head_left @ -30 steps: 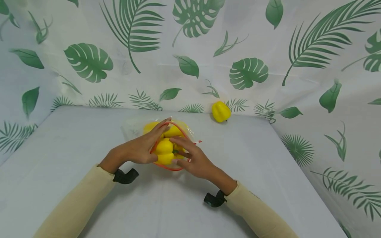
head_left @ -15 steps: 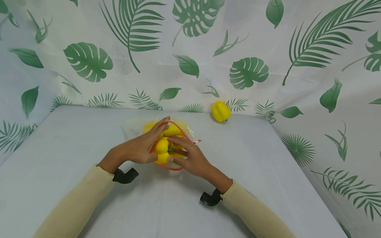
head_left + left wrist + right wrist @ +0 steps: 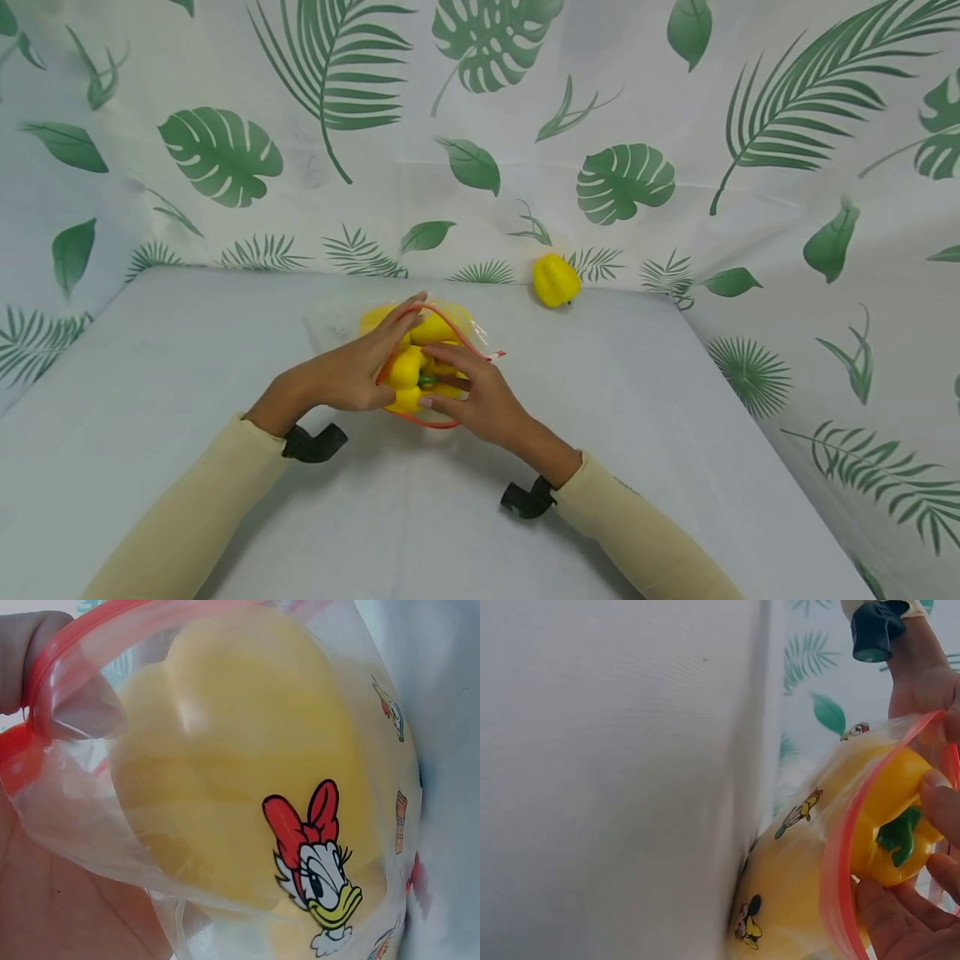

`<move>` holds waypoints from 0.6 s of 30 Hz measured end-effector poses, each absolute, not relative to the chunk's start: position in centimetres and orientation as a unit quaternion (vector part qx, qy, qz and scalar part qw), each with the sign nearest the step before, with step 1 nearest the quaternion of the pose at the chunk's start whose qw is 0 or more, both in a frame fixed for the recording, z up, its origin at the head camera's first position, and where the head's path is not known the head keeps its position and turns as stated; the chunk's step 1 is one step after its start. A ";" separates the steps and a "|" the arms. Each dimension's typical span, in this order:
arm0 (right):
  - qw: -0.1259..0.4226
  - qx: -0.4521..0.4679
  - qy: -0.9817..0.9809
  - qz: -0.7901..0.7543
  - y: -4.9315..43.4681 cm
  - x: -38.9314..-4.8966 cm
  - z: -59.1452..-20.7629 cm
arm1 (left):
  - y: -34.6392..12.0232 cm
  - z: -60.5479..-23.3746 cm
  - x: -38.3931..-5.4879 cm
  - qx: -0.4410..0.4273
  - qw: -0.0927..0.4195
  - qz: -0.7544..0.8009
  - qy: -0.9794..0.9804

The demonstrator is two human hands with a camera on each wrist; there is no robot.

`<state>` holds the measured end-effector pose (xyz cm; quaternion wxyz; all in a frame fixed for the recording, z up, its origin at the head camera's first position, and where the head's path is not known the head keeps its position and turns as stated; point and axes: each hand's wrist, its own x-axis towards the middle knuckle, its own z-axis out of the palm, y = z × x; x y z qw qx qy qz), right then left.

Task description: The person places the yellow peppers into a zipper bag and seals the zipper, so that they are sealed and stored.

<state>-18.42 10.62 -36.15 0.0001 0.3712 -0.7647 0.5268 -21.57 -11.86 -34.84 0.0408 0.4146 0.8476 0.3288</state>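
A clear zip bag (image 3: 324,323) with a red-edged mouth lies on the table, its opening toward me. My left hand (image 3: 345,372) holds the mouth at its left side, with a digit visible through the plastic in the left wrist view. A yellow bell pepper (image 3: 406,369) with a green stem (image 3: 900,835) sits in the mouth, stem end facing out. The fingers of my right hand (image 3: 486,395) grip this pepper around its stem end, partly inside the red edge (image 3: 840,866). More yellow peppers (image 3: 441,331) are deeper in the bag, partly hidden by my hands.
Another yellow bell pepper (image 3: 557,281) lies at the table's back edge, right of the bag. The white-covered table (image 3: 420,517) meets a leaf-printed curtain (image 3: 510,167) behind. Cartoon ducks (image 3: 319,877) are printed on the bag. A black wrist device (image 3: 315,443) sits on each forearm.
My right hand has moved slightly left and deeper into the bag's mouth with the pepper, whose stem has turned left. The left hand and the far pepper have stayed in place.
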 end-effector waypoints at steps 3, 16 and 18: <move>0.000 0.366 -0.772 0.520 10.4 -18.4 -36.0 | -11.9 -34.9 -21.6 0.416 0.040 0.330 0.846; 0.028 0.359 -0.801 0.478 10.0 -19.6 -37.1 | -12.2 -35.0 -21.7 0.421 0.035 0.333 0.843; 0.029 0.359 -0.805 0.472 10.1 -20.2 -38.0 | -12.2 -34.9 -21.7 0.419 0.033 0.332 0.845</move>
